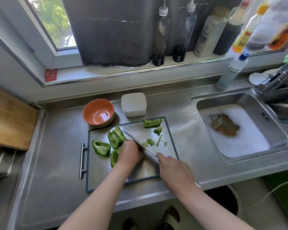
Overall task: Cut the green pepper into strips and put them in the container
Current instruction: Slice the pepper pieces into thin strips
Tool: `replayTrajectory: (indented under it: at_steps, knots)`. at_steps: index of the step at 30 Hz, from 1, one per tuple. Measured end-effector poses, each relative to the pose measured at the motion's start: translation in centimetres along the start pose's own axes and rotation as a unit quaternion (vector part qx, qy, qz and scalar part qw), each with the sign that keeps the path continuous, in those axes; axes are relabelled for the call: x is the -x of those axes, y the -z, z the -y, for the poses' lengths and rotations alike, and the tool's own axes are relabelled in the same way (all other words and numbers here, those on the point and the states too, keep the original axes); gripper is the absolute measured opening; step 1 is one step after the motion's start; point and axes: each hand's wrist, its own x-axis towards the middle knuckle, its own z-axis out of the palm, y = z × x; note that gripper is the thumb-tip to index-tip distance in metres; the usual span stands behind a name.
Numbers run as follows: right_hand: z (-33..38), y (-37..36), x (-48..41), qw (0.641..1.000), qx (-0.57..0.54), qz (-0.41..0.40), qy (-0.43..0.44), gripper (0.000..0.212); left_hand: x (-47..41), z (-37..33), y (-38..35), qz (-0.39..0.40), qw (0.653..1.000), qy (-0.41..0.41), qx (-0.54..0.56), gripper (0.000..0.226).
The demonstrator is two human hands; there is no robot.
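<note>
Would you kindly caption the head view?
Right hand slices green pepper with a knife on a steel board; left hand holds it.

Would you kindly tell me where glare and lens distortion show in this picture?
Head view: window daylight glares off the steel board and the bowl bottom; the wide lens bows the sill and counter edge; peppers and knife look sharp.

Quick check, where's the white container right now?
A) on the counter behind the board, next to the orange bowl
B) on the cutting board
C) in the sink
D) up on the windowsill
A: the white container stands on the steel counter just beyond the far edge of the cutting board, beside the orange bowl.
</note>
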Motion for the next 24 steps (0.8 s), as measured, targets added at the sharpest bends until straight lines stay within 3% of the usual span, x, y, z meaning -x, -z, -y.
replayTrajectory:
  at_steps: [11,17,19,24]
  knots:
    - [-0.5,-0.7,-0.7,1.000,0.007,-0.010,-0.021,0.049,-0.3,-0.9,1.2,0.020,1.000,0.014,-0.003,0.037]
    - [-0.5,-1.0,-1.0,0.999,-0.015,0.002,-0.034,0.038,-0.6,-0.6,1.1,0.043,0.998,0.043,0.024,0.014]
    - [-0.6,-0.8,-1.2,0.999,-0.016,0.017,-0.023,0.025,-0.5,-0.6,0.9,0.041,0.998,0.037,0.026,0.013]
    - [0.2,-0.6,-3.8,0.998,-0.052,0.038,-0.025,0.030,-0.5,-0.5,0.4,0.030,0.998,0.040,0.037,0.017]
